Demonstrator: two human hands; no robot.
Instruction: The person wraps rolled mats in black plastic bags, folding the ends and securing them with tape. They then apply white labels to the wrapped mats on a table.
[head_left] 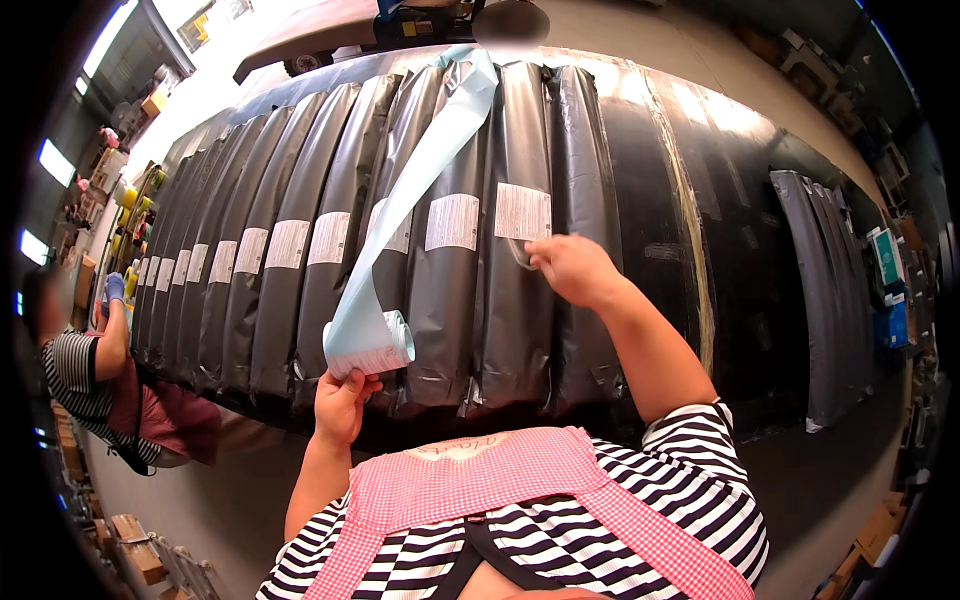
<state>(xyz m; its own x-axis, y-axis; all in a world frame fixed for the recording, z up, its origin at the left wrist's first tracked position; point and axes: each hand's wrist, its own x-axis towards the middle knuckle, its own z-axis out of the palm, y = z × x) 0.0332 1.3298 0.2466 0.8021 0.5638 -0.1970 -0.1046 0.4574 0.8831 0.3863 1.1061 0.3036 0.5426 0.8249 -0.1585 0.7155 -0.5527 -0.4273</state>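
My left hand [345,405] grips the lower end of a roll of labels [370,345]. From the roll, a long pale blue backing strip [425,165] runs up and away across the black packages to the table's far side. My right hand [578,270] is closed in a pinch at the lower right corner of a white printed label [523,212] on a long black plastic-wrapped package [515,320]. A thin, pale, curled strip [517,254] hangs at those fingertips. To its left, another package carries a similar white label [452,222]. The rightmost package [588,200] shows no label.
Several labelled black packages [280,310] lie side by side toward the left on the dark table [755,250]. Flat grey bags [825,300] hang over its right end, near a blue box [890,322]. A co-worker [95,375] with a gloved hand stands at the left end.
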